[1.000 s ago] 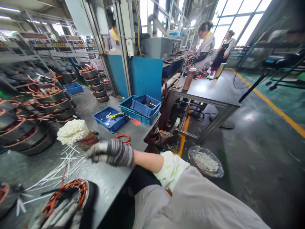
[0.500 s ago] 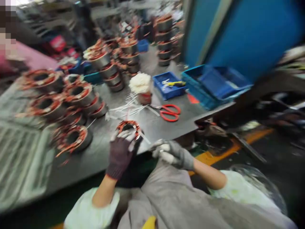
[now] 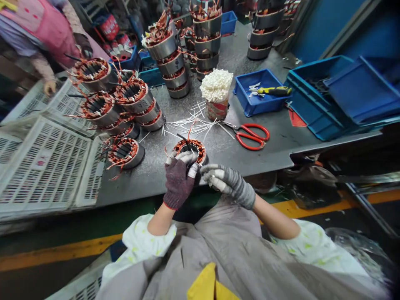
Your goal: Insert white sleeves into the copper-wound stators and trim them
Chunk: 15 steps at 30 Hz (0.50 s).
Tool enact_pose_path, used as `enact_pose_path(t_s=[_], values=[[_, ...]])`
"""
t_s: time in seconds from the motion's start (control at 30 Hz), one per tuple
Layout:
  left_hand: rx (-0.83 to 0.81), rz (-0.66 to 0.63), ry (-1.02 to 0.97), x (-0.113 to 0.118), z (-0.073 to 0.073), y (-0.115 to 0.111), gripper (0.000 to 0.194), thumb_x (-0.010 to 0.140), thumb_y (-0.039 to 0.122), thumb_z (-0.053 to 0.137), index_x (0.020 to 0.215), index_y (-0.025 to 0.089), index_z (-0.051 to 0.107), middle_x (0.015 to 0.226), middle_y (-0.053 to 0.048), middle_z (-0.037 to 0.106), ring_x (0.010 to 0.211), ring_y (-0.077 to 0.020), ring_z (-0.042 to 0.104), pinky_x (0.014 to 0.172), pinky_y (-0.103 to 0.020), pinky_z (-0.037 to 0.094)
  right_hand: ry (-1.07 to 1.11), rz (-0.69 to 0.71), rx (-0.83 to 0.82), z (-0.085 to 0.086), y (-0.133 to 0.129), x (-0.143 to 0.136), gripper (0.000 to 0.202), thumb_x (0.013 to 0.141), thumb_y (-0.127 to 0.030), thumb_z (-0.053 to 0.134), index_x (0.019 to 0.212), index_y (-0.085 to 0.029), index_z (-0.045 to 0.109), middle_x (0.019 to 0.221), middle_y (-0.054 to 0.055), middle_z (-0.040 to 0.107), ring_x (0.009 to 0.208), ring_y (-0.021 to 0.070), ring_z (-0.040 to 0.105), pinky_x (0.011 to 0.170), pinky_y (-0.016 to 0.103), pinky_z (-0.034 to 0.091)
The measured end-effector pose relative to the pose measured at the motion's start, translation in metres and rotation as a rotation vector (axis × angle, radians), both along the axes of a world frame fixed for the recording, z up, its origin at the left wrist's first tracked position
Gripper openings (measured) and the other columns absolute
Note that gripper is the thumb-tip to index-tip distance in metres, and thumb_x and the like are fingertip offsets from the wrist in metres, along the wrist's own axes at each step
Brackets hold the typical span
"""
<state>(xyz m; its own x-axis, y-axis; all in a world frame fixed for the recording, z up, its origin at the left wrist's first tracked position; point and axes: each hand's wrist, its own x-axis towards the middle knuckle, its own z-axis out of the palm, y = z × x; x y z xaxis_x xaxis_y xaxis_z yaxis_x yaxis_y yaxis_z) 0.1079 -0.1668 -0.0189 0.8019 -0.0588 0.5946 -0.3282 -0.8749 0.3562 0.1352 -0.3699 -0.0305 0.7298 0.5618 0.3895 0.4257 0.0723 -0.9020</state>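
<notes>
A wire-wound motor stator (image 3: 202, 151) with copper coils stands near the front edge of the metal table. My left hand (image 3: 180, 177), in a maroon glove with pale fingertips, grips its near side, fingers over the rim and thumb at the right. Just right of it is my right hand (image 3: 229, 183), in a grey glove, its fingers curled and pinched together near the stator's lower edge. Whatever sits in that pinch is too small to make out. Behind the stator, thin white sticks (image 3: 184, 125) lie scattered beside a can (image 3: 218, 110) packed with white-tipped ones.
Red-handled scissors (image 3: 252, 136) lie to the right, before a blue tray (image 3: 254, 109) holding a yellow-black tool (image 3: 275, 90). Stacked stators (image 3: 137, 102) fill the left and back. White plastic crates (image 3: 40, 166) adjoin the table's left end, where another person (image 3: 46, 33) stands.
The view has swung left and sharpened. My right hand has come closer to the stator, and the white strip that showed between them is no longer visible. My left hand stays on the stator.
</notes>
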Motion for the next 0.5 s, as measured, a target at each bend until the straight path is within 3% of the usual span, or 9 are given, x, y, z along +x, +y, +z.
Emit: enact_pose_path(t_s=[0.1, 0.17, 0.23, 0.33, 0.5], values=[[-0.151, 0.111, -0.001, 0.001, -0.003, -0.007, 0.031, 0.096, 0.029, 0.064, 0.126, 0.022, 0.062, 0.12, -0.008, 0.073, 0.121, -0.0247, 0.064, 0.113, -0.048, 0.042, 0.322, -0.113, 0.126, -0.002, 0.018, 0.009, 0.026, 0.093, -0.044, 0.062, 0.1, -0.021, 0.073, 0.094, 0.006, 0.076, 0.085, 0.0179, 0.072, 0.079, 0.033, 0.06], [-0.173, 0.066, -0.036, 0.003, -0.003, -0.01, 0.022, 0.096, 0.027, 0.064, 0.117, 0.024, 0.066, 0.113, -0.004, 0.075, 0.114, -0.0223, 0.067, 0.113, -0.046, 0.042, 0.572, -0.17, 0.174, 0.0, 0.026, 0.01, 0.029, 0.085, -0.048, 0.071, 0.096, -0.022, 0.069, 0.072, 0.0, 0.071, 0.062, 0.0149, 0.066, 0.058, 0.029, 0.055], [-0.146, -0.002, -0.094, 0.004, -0.001, -0.011, 0.013, 0.095, 0.022, 0.065, 0.107, 0.025, 0.068, 0.106, -0.001, 0.077, 0.108, -0.0196, 0.069, 0.112, -0.045, 0.042, 0.703, -0.207, 0.185, 0.003, 0.03, 0.01, 0.033, 0.077, -0.05, 0.077, 0.089, -0.022, 0.064, 0.06, -0.005, 0.064, 0.05, 0.0124, 0.057, 0.049, 0.026, 0.048], [-0.086, -0.025, -0.136, 0.005, 0.002, -0.01, 0.015, 0.094, 0.019, 0.064, 0.109, 0.024, 0.068, 0.106, -0.002, 0.077, 0.109, -0.0195, 0.069, 0.109, -0.045, 0.043, 0.691, -0.226, 0.14, 0.009, 0.029, 0.009, 0.032, 0.073, -0.049, 0.078, 0.079, -0.022, 0.061, 0.06, -0.004, 0.062, 0.051, 0.0117, 0.055, 0.05, 0.026, 0.048], [-0.043, -0.043, -0.105, 0.002, 0.003, -0.009, 0.02, 0.095, 0.02, 0.06, 0.113, 0.025, 0.068, 0.11, -0.003, 0.077, 0.114, -0.0207, 0.067, 0.109, -0.046, 0.043, 0.555, -0.233, 0.013, 0.013, 0.026, 0.011, 0.024, 0.079, -0.045, 0.07, 0.081, -0.021, 0.064, 0.071, -0.001, 0.069, 0.061, 0.0134, 0.059, 0.059, 0.027, 0.052]])
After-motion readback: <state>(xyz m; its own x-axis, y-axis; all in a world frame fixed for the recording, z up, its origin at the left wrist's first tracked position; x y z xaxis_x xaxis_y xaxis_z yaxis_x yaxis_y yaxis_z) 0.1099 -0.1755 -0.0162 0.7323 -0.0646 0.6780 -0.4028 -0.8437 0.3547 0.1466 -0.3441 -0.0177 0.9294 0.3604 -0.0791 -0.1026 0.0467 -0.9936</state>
